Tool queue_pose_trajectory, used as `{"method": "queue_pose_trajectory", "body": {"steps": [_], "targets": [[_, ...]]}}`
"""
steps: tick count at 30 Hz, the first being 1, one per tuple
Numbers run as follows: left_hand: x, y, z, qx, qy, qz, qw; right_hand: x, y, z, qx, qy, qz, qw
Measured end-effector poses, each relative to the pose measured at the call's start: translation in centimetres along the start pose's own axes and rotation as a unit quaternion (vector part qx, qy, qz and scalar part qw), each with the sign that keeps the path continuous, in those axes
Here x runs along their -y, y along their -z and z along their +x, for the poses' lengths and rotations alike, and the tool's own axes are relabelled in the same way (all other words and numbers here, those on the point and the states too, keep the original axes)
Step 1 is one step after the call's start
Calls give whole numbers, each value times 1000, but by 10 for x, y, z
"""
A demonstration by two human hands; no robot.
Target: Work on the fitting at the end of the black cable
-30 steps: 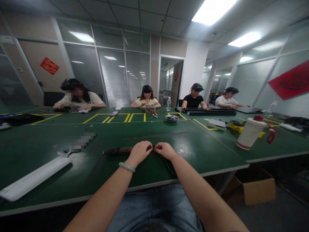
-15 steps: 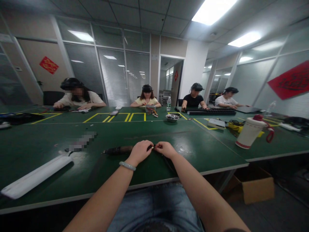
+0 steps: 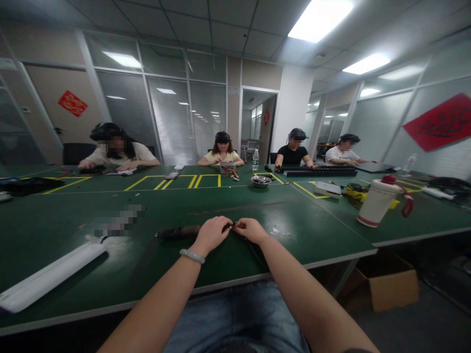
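My left hand (image 3: 213,234), with a bangle at its wrist, is closed in a pinch on a small gold-coloured piece (image 3: 231,227), too small to name. Facing it, my right hand (image 3: 251,229) is pinched at the same spot, its fingertips almost meeting the left ones. What the right fingers grip is hidden. Behind my left hand lies a dark, slim power tool (image 3: 178,232) with a narrow tip pointing left. A dark cable (image 3: 256,253) curves on the table under my right wrist.
On the green table (image 3: 312,235) lie a long white bar (image 3: 55,274) at left and a blurred-out item (image 3: 121,220). A metal bowl (image 3: 261,182) of small parts stands ahead. At right is a white tumbler (image 3: 377,203); below, a cardboard box (image 3: 393,289). Several people sit opposite.
Both hands stay together at nearly the same place, with the fingertips slightly shifted around the small piece. The whole view has moved a little.
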State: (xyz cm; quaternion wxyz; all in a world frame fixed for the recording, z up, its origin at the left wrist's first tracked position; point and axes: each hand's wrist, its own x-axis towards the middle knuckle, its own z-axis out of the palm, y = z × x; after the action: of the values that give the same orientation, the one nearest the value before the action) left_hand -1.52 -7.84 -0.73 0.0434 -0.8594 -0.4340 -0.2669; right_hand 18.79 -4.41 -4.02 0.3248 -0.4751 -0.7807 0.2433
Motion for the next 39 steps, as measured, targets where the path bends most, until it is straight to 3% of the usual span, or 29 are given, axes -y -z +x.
{"method": "queue_pose_trajectory", "body": {"steps": [17,39], "targets": [[0,0,0,0,-18,9,1000,2,1,-1,3,14,0,1000],[0,0,1,5,8,-8,1000,1,1,-1,5,9,0,1000]]}}
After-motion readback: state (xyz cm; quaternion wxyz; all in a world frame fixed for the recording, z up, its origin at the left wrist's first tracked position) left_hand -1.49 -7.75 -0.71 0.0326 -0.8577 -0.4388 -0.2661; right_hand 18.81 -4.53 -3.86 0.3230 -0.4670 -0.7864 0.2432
